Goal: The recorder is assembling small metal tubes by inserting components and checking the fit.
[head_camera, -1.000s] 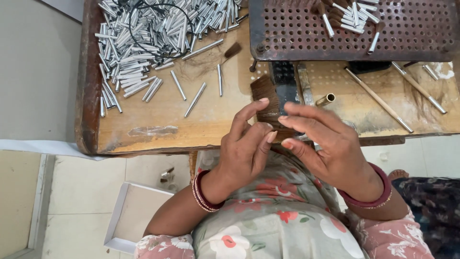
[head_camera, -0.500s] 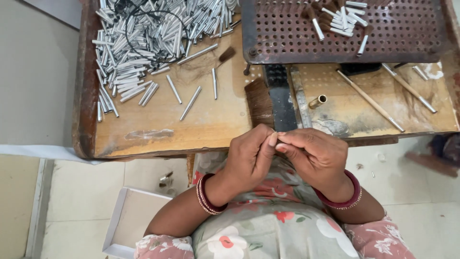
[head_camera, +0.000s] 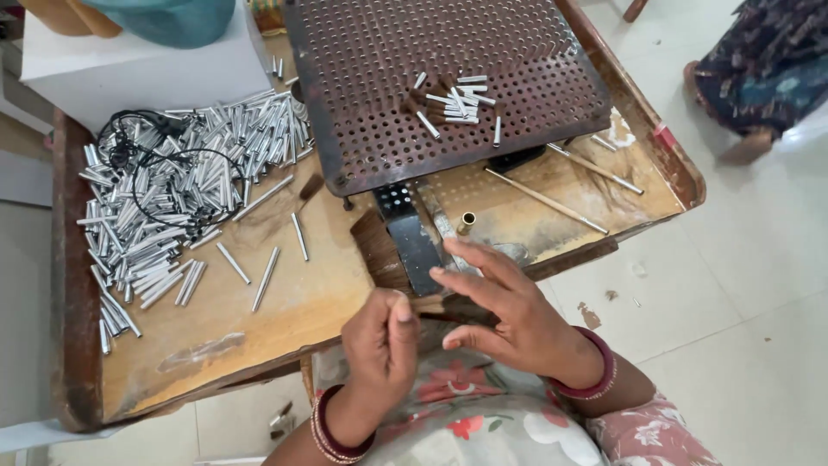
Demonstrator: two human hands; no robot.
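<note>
My left hand (head_camera: 384, 341) pinches one end of a small tuft of brown bristles (head_camera: 429, 304) between thumb and fingers, just off the near edge of the wooden table (head_camera: 285, 302). My right hand (head_camera: 509, 315) holds the tuft's darker end under its outstretched fingers. A fan of loose brown bristles (head_camera: 378, 248) lies on the table just beyond my hands, beside a black metal block (head_camera: 410, 237) and a small brass tube (head_camera: 467, 224).
A heap of several short silver tubes (head_camera: 172, 207) with a black wire (head_camera: 151, 160) covers the table's left. A perforated dark metal plate (head_camera: 517, 60) bears more tubes (head_camera: 453, 97). Thin wooden sticks (head_camera: 545, 200) lie at right. Another person's clothed leg (head_camera: 759, 69) shows at top right.
The view has swung and tilted, so the table sits more to the left. My hands have drawn slightly apart, and the bristle tuft now shows between them.
</note>
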